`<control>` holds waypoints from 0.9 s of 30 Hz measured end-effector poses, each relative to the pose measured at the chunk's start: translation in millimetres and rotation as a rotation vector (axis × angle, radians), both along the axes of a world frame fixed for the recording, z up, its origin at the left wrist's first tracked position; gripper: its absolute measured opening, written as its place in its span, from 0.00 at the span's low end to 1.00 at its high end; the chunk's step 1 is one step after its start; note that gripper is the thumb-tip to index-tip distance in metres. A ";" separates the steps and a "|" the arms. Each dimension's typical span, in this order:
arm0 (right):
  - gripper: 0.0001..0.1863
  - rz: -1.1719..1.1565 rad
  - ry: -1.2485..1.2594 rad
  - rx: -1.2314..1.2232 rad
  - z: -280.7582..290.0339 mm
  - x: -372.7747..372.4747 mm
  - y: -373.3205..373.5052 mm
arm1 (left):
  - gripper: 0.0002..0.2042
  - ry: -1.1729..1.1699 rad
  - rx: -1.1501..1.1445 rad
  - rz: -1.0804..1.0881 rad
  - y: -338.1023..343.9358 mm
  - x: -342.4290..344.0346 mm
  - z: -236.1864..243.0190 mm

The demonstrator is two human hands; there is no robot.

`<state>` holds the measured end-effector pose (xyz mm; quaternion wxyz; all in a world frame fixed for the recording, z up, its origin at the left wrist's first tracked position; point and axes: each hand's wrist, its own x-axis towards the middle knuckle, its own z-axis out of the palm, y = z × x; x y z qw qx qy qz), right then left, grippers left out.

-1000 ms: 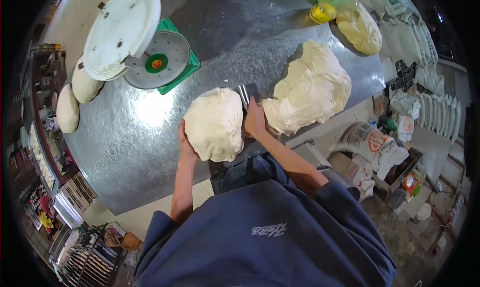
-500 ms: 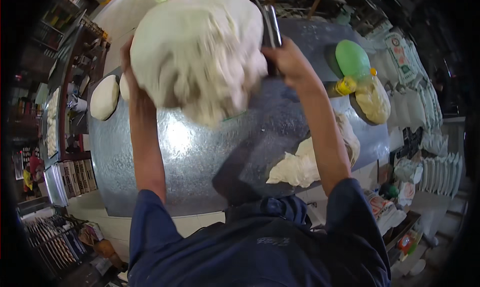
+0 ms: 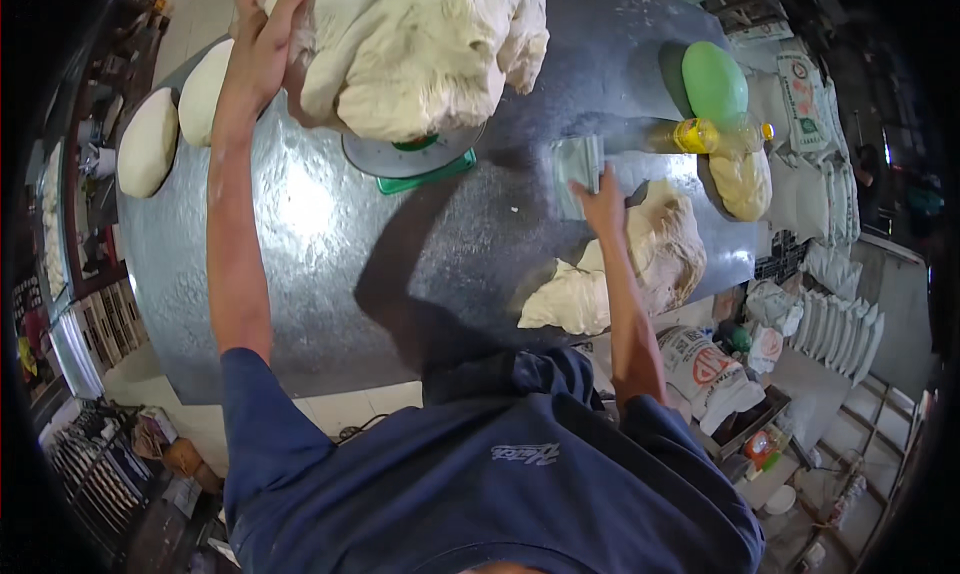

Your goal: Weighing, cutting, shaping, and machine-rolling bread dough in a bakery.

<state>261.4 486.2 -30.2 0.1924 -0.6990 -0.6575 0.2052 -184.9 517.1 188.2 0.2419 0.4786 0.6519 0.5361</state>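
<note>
A large lump of pale dough [image 3: 425, 54] rests on the round pan of a green kitchen scale [image 3: 425, 182], bulging over its edges. My left hand [image 3: 262, 54] grips the dough's left side, with the fingers partly behind it. My right hand [image 3: 603, 206] is closed on a flat metal dough scraper [image 3: 575, 169], its blade against or just above the tabletop; the exact contact is unclear. Close by my right forearm lies a second, ragged piece of dough [image 3: 660, 244].
Smooth dough balls [image 3: 148, 142] sit at the left of the metal table [image 3: 290, 304]. On the right are a green rounded object [image 3: 714, 82], a bottle with a yellow label [image 3: 698, 136] and yellowish dough [image 3: 741, 186]. White sacks [image 3: 705, 369] stand beyond the table's right end.
The large dough has come down from my raised hands onto the scale. My right hand has left it and moved down and right with the scraper; the left remains on the dough.
</note>
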 end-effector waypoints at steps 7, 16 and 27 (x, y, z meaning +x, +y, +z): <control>0.20 1.101 -0.268 -0.349 7.8 -19.1 -38.7 | 0.16 0.561 -0.029 0.055 12.0 -35.5 -34.2; 0.13 0.185 0.294 0.163 66.4 100.0 -220.8 | 0.13 0.059 0.375 0.242 -152.8 134.2 -98.3; 0.21 0.233 -0.256 -0.320 81.7 40.8 -228.0 | 0.16 -0.486 -0.505 -0.454 -303.3 323.2 -250.9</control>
